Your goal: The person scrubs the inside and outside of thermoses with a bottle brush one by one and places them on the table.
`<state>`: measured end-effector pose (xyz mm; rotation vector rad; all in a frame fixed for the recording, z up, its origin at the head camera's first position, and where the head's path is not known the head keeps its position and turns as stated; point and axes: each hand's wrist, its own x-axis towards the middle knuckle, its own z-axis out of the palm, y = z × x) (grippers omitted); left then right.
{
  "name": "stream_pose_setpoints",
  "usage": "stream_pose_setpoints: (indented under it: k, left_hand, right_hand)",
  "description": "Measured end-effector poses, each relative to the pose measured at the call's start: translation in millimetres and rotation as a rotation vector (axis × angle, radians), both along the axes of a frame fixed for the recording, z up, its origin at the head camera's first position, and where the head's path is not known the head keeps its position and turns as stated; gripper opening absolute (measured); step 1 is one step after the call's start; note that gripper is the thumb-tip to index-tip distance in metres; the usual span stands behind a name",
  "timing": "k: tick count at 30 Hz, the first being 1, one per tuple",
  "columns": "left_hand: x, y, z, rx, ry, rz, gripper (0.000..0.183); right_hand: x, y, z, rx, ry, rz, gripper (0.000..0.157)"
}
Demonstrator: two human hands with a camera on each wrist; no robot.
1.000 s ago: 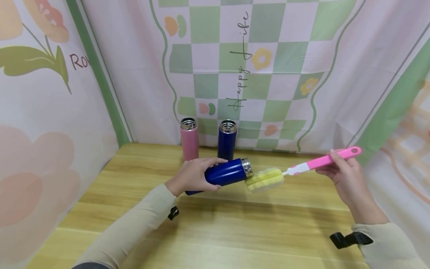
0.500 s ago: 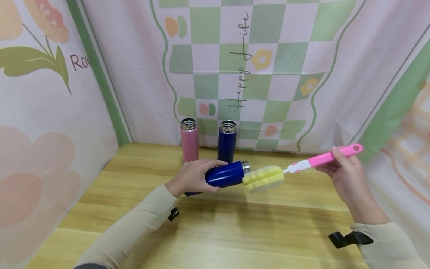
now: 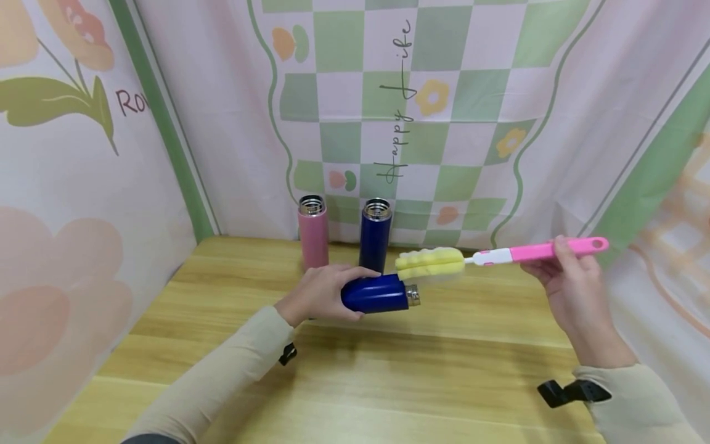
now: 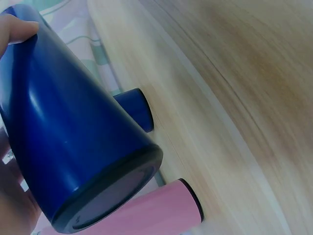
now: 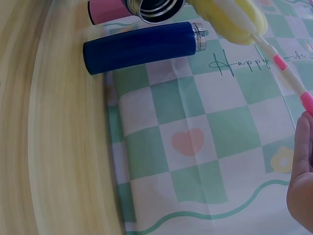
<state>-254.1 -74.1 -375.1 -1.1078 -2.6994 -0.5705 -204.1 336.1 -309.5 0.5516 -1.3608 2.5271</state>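
Note:
My left hand [image 3: 327, 293] grips a blue bottle [image 3: 379, 293] round its body and holds it on its side, metal neck pointing right. Its dark-rimmed base [image 4: 110, 196] shows large in the left wrist view. With thumb and fingers, my right hand [image 3: 577, 290] holds the pink handle [image 3: 535, 251] of a bottle brush. The brush's yellow sponge head [image 3: 429, 264] lies outside the bottle, its tip overlapping the upper side near the shoulder. In the right wrist view the open bottle mouth [image 5: 155, 18] sits left of the sponge [image 5: 234, 22].
Behind the left hand stand an uncapped pink bottle [image 3: 314, 240] and a second uncapped blue bottle [image 3: 375, 240], near the back edge of the wooden table [image 3: 421, 382]. A checked cloth [image 3: 338, 142] hangs right behind them.
The held bottle's neck has dipped from slightly raised to slightly lowered. The brush has swung from the near side of the neck to the bottle's upper, far side, and is now nearly level.

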Motion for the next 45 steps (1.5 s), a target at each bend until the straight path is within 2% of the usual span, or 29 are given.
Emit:
stream_pose_setpoints:
  k: [7,18,26,45]
  left_hand:
    - [1.4,1.4,0.1,0.031,-0.014,-0.026,0.075]
    - [0.9,1.3,3.0,0.063,0.045,-0.03,0.077]
    - [2.1,2.9,4.1,0.109,0.007,-0.019,0.079]
    - [5.9,3.4,4.8,0.272,-0.08,0.079,0.081]
  right_hand:
    - [-1.0,0.2,-3.2,0.017,0.031,-0.026,0.016]
    - [-0.9,7.1,-8.8,0.065,-0.008,-0.07,0.015]
    - [-1.3,12.2,-11.1,0.072,-0.019,-0.084,0.013]
    - [4.3,13.9,-14.1,0.015,-0.024,-0.062,0.013]
